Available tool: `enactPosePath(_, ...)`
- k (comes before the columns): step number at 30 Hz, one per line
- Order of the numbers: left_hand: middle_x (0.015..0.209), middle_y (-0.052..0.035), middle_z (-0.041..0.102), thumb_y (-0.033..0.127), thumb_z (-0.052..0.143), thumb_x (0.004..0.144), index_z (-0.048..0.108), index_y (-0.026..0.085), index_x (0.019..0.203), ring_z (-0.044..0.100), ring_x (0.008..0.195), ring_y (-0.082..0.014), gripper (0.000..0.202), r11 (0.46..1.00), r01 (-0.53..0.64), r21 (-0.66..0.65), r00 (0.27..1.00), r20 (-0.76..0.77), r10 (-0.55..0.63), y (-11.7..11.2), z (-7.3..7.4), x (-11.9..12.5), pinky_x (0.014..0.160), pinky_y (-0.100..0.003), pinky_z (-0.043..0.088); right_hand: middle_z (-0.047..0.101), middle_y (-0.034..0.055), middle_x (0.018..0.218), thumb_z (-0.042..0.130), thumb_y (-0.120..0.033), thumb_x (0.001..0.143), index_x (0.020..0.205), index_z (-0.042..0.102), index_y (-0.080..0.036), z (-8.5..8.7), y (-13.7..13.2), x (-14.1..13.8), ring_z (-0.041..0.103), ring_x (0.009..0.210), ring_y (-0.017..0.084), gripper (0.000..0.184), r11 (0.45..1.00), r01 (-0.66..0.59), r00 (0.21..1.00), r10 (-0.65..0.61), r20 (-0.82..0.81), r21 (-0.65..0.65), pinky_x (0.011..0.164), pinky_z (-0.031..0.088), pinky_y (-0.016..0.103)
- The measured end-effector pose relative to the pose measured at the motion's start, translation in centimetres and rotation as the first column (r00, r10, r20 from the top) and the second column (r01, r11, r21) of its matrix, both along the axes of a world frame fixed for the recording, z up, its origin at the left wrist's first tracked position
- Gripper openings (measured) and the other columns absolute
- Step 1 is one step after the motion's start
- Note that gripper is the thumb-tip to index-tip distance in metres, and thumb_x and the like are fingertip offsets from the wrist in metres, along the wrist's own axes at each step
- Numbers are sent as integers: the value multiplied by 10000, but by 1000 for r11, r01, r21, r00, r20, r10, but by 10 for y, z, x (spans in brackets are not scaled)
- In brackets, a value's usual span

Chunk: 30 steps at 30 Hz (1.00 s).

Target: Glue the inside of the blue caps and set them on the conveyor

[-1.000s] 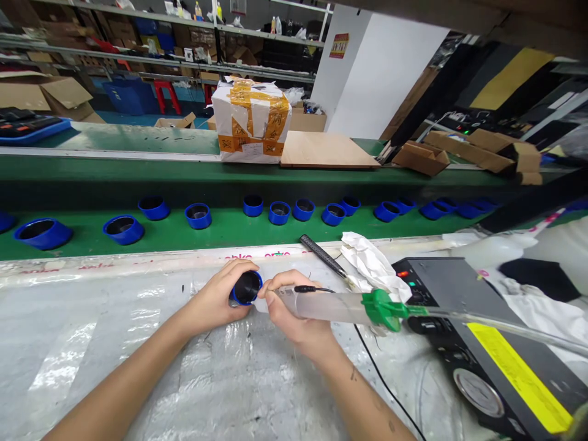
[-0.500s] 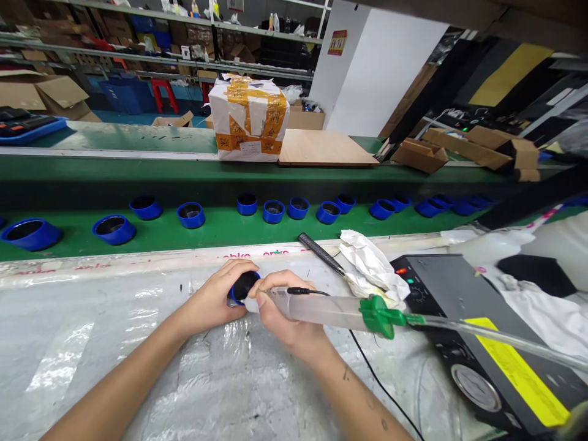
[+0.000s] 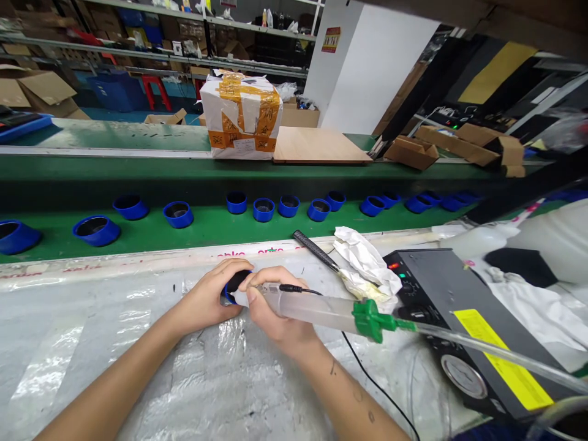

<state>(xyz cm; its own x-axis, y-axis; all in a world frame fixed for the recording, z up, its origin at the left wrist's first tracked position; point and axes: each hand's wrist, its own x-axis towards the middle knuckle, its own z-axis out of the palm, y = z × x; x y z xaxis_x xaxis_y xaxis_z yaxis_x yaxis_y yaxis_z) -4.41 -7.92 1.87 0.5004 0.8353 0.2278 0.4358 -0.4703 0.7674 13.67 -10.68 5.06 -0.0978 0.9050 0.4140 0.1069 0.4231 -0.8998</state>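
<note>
My left hand (image 3: 209, 297) is wrapped round a blue cup-shaped part (image 3: 226, 291) with a dark inside, tilted on the plastic-covered bench. My right hand (image 3: 278, 309) grips a translucent dispensing syringe (image 3: 321, 311), its front end at the mouth of the blue part. The exact tip is partly hidden by my fingers. A green cap (image 3: 373, 321) closes the syringe's rear, and a clear hose (image 3: 487, 352) leads from it to the right. Along the syringe's front lies a black cable plug (image 3: 290, 288).
Several blue cups (image 3: 263, 210) stand on the green conveyor (image 3: 206, 236) behind the bench. Right of my hands are a dark dispenser box (image 3: 441, 288) with a gauge, crumpled white tissue (image 3: 365, 257) and a black-handled tool (image 3: 316, 250). A taped carton (image 3: 241, 116) sits on the ledge beyond.
The whole view has shifted slightly, so bench and conveyor things appear further left. Both hands keep their hold, and the syringe tip stays at the blue part's mouth.
</note>
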Motion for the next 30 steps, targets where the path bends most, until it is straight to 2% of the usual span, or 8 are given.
enactPosePath(5, 1277, -58, 637, 99, 669, 800, 557, 249, 1243, 618, 1207, -250, 481, 1000, -5, -6, 1000, 14, 5, 1, -1, 0, 1037, -390, 522, 790, 10, 840, 683, -219, 825, 858, 662, -248, -1, 0, -4, 761, 723, 174, 48, 1000, 4, 996, -1, -94, 27, 715, 597, 285)
enactPosePath(10, 1274, -60, 645, 122, 683, 804, 556, 252, 1245, 628, 1191, -253, 477, 1000, 2, 20, 1000, 17, -2, 2, -3, -2, 1026, -390, 527, 771, 4, 818, 701, -218, 829, 883, 666, -249, -5, 1, -5, 751, 733, 182, 72, 998, 55, 992, -53, -112, 16, 717, 591, 298)
enactPosePath(21, 1270, -70, 658, 161, 672, 818, 559, 243, 1253, 646, 1183, -260, 457, 999, -8, 34, 1000, 10, 7, 2, -2, 0, 1020, -409, 542, 776, 27, 858, 684, -205, 841, 900, 663, -239, -9, 4, -7, 766, 812, 211, 72, 997, 76, 980, -73, -188, 12, 785, 613, 350)
enactPosePath(30, 1329, -71, 647, 158, 653, 815, 556, 249, 1287, 636, 1233, -271, 491, 999, -13, 49, 1000, 10, 12, 3, -4, -1, 1050, -418, 541, 774, 21, 881, 693, -202, 857, 899, 660, -244, -11, 9, -5, 754, 841, 206, 68, 995, 99, 969, -92, -229, 17, 815, 603, 348)
